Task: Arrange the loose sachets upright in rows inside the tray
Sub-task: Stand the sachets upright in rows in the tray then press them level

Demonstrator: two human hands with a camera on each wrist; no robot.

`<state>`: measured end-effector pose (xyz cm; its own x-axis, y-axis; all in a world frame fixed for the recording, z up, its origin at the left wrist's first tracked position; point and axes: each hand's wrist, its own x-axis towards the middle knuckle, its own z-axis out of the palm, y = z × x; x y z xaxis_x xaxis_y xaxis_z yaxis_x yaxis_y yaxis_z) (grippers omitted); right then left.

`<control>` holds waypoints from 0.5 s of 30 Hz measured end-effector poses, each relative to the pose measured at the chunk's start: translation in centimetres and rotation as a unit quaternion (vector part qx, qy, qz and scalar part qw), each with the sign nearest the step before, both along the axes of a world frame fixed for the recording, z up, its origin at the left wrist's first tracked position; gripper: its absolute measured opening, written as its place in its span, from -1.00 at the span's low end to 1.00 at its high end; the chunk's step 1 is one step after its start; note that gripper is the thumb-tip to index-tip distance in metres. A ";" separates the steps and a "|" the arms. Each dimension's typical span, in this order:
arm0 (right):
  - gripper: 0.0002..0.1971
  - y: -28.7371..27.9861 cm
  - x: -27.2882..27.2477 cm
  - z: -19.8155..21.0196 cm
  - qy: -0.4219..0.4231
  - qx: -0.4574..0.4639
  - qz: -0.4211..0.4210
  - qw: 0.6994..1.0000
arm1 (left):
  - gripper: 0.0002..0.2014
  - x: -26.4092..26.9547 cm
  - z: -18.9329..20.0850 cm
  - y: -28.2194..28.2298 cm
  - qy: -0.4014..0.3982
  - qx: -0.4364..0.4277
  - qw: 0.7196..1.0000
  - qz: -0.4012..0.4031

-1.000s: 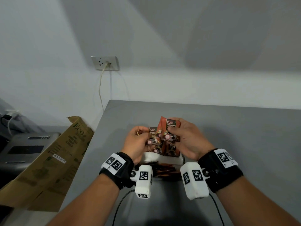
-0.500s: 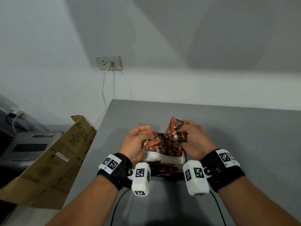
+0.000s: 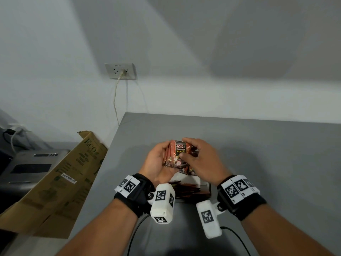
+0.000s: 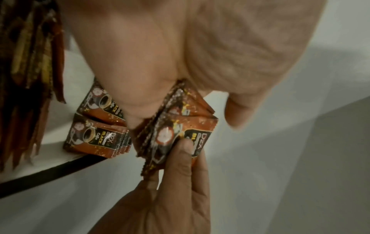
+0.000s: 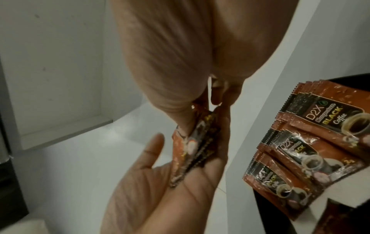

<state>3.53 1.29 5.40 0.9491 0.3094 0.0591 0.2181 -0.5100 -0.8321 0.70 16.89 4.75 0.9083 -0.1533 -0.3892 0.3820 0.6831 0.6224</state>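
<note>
Both hands hold one small stack of orange-brown coffee sachets [image 3: 177, 154] upright above the far end of the tray [image 3: 204, 184]. My left hand [image 3: 165, 151] cups the stack from the left and behind. My right hand [image 3: 186, 151] pinches it, thumb on the printed front [image 4: 181, 156]. The right wrist view shows the stack [image 5: 193, 142] edge-on against the left palm [image 5: 160, 190]. Several sachets [image 4: 96, 137] stand in rows in the white, black-rimmed tray [image 4: 50, 175], also visible as standing sachets [image 5: 304, 142]. More dark sachets [image 3: 186, 191] fill the tray's near part.
A brown cardboard box [image 3: 60, 178] leans off the grey table's left edge, beside a grey machine [image 3: 27, 167]. A wall socket [image 3: 120, 71] with a cord hangs above the far left corner. Black cables [image 3: 238, 237] trail near the front edge.
Each hand held its own sachets a second ago, apart from one another. They have come together into one stack held by both hands.
</note>
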 end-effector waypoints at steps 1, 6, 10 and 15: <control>-0.49 0.1 0.0 -0.2 -0.011 -0.018 0.015 1.000 | -0.67 -0.2 0.2 -0.1 -0.005 -0.002 1.000 -0.019; -0.40 0.1 -1.0 0.4 -0.014 -0.077 0.113 0.990 | -0.63 -0.5 0.3 -0.3 -0.004 0.024 0.999 -0.042; -0.04 0.2 -1.0 1.3 -0.061 -0.101 0.203 0.972 | -0.22 -0.4 -0.2 -0.3 0.008 0.007 1.000 -0.011; -0.18 0.7 -0.5 1.7 -0.069 -0.123 0.196 0.970 | -0.15 -0.5 -0.5 -0.6 -0.029 -0.009 0.999 -0.019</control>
<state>3.02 2.01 7.12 0.7433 0.6666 0.0563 0.5369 -0.5443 -0.6446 0.21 16.27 4.26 0.9226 -0.1951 -0.3328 0.3717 0.6803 0.6316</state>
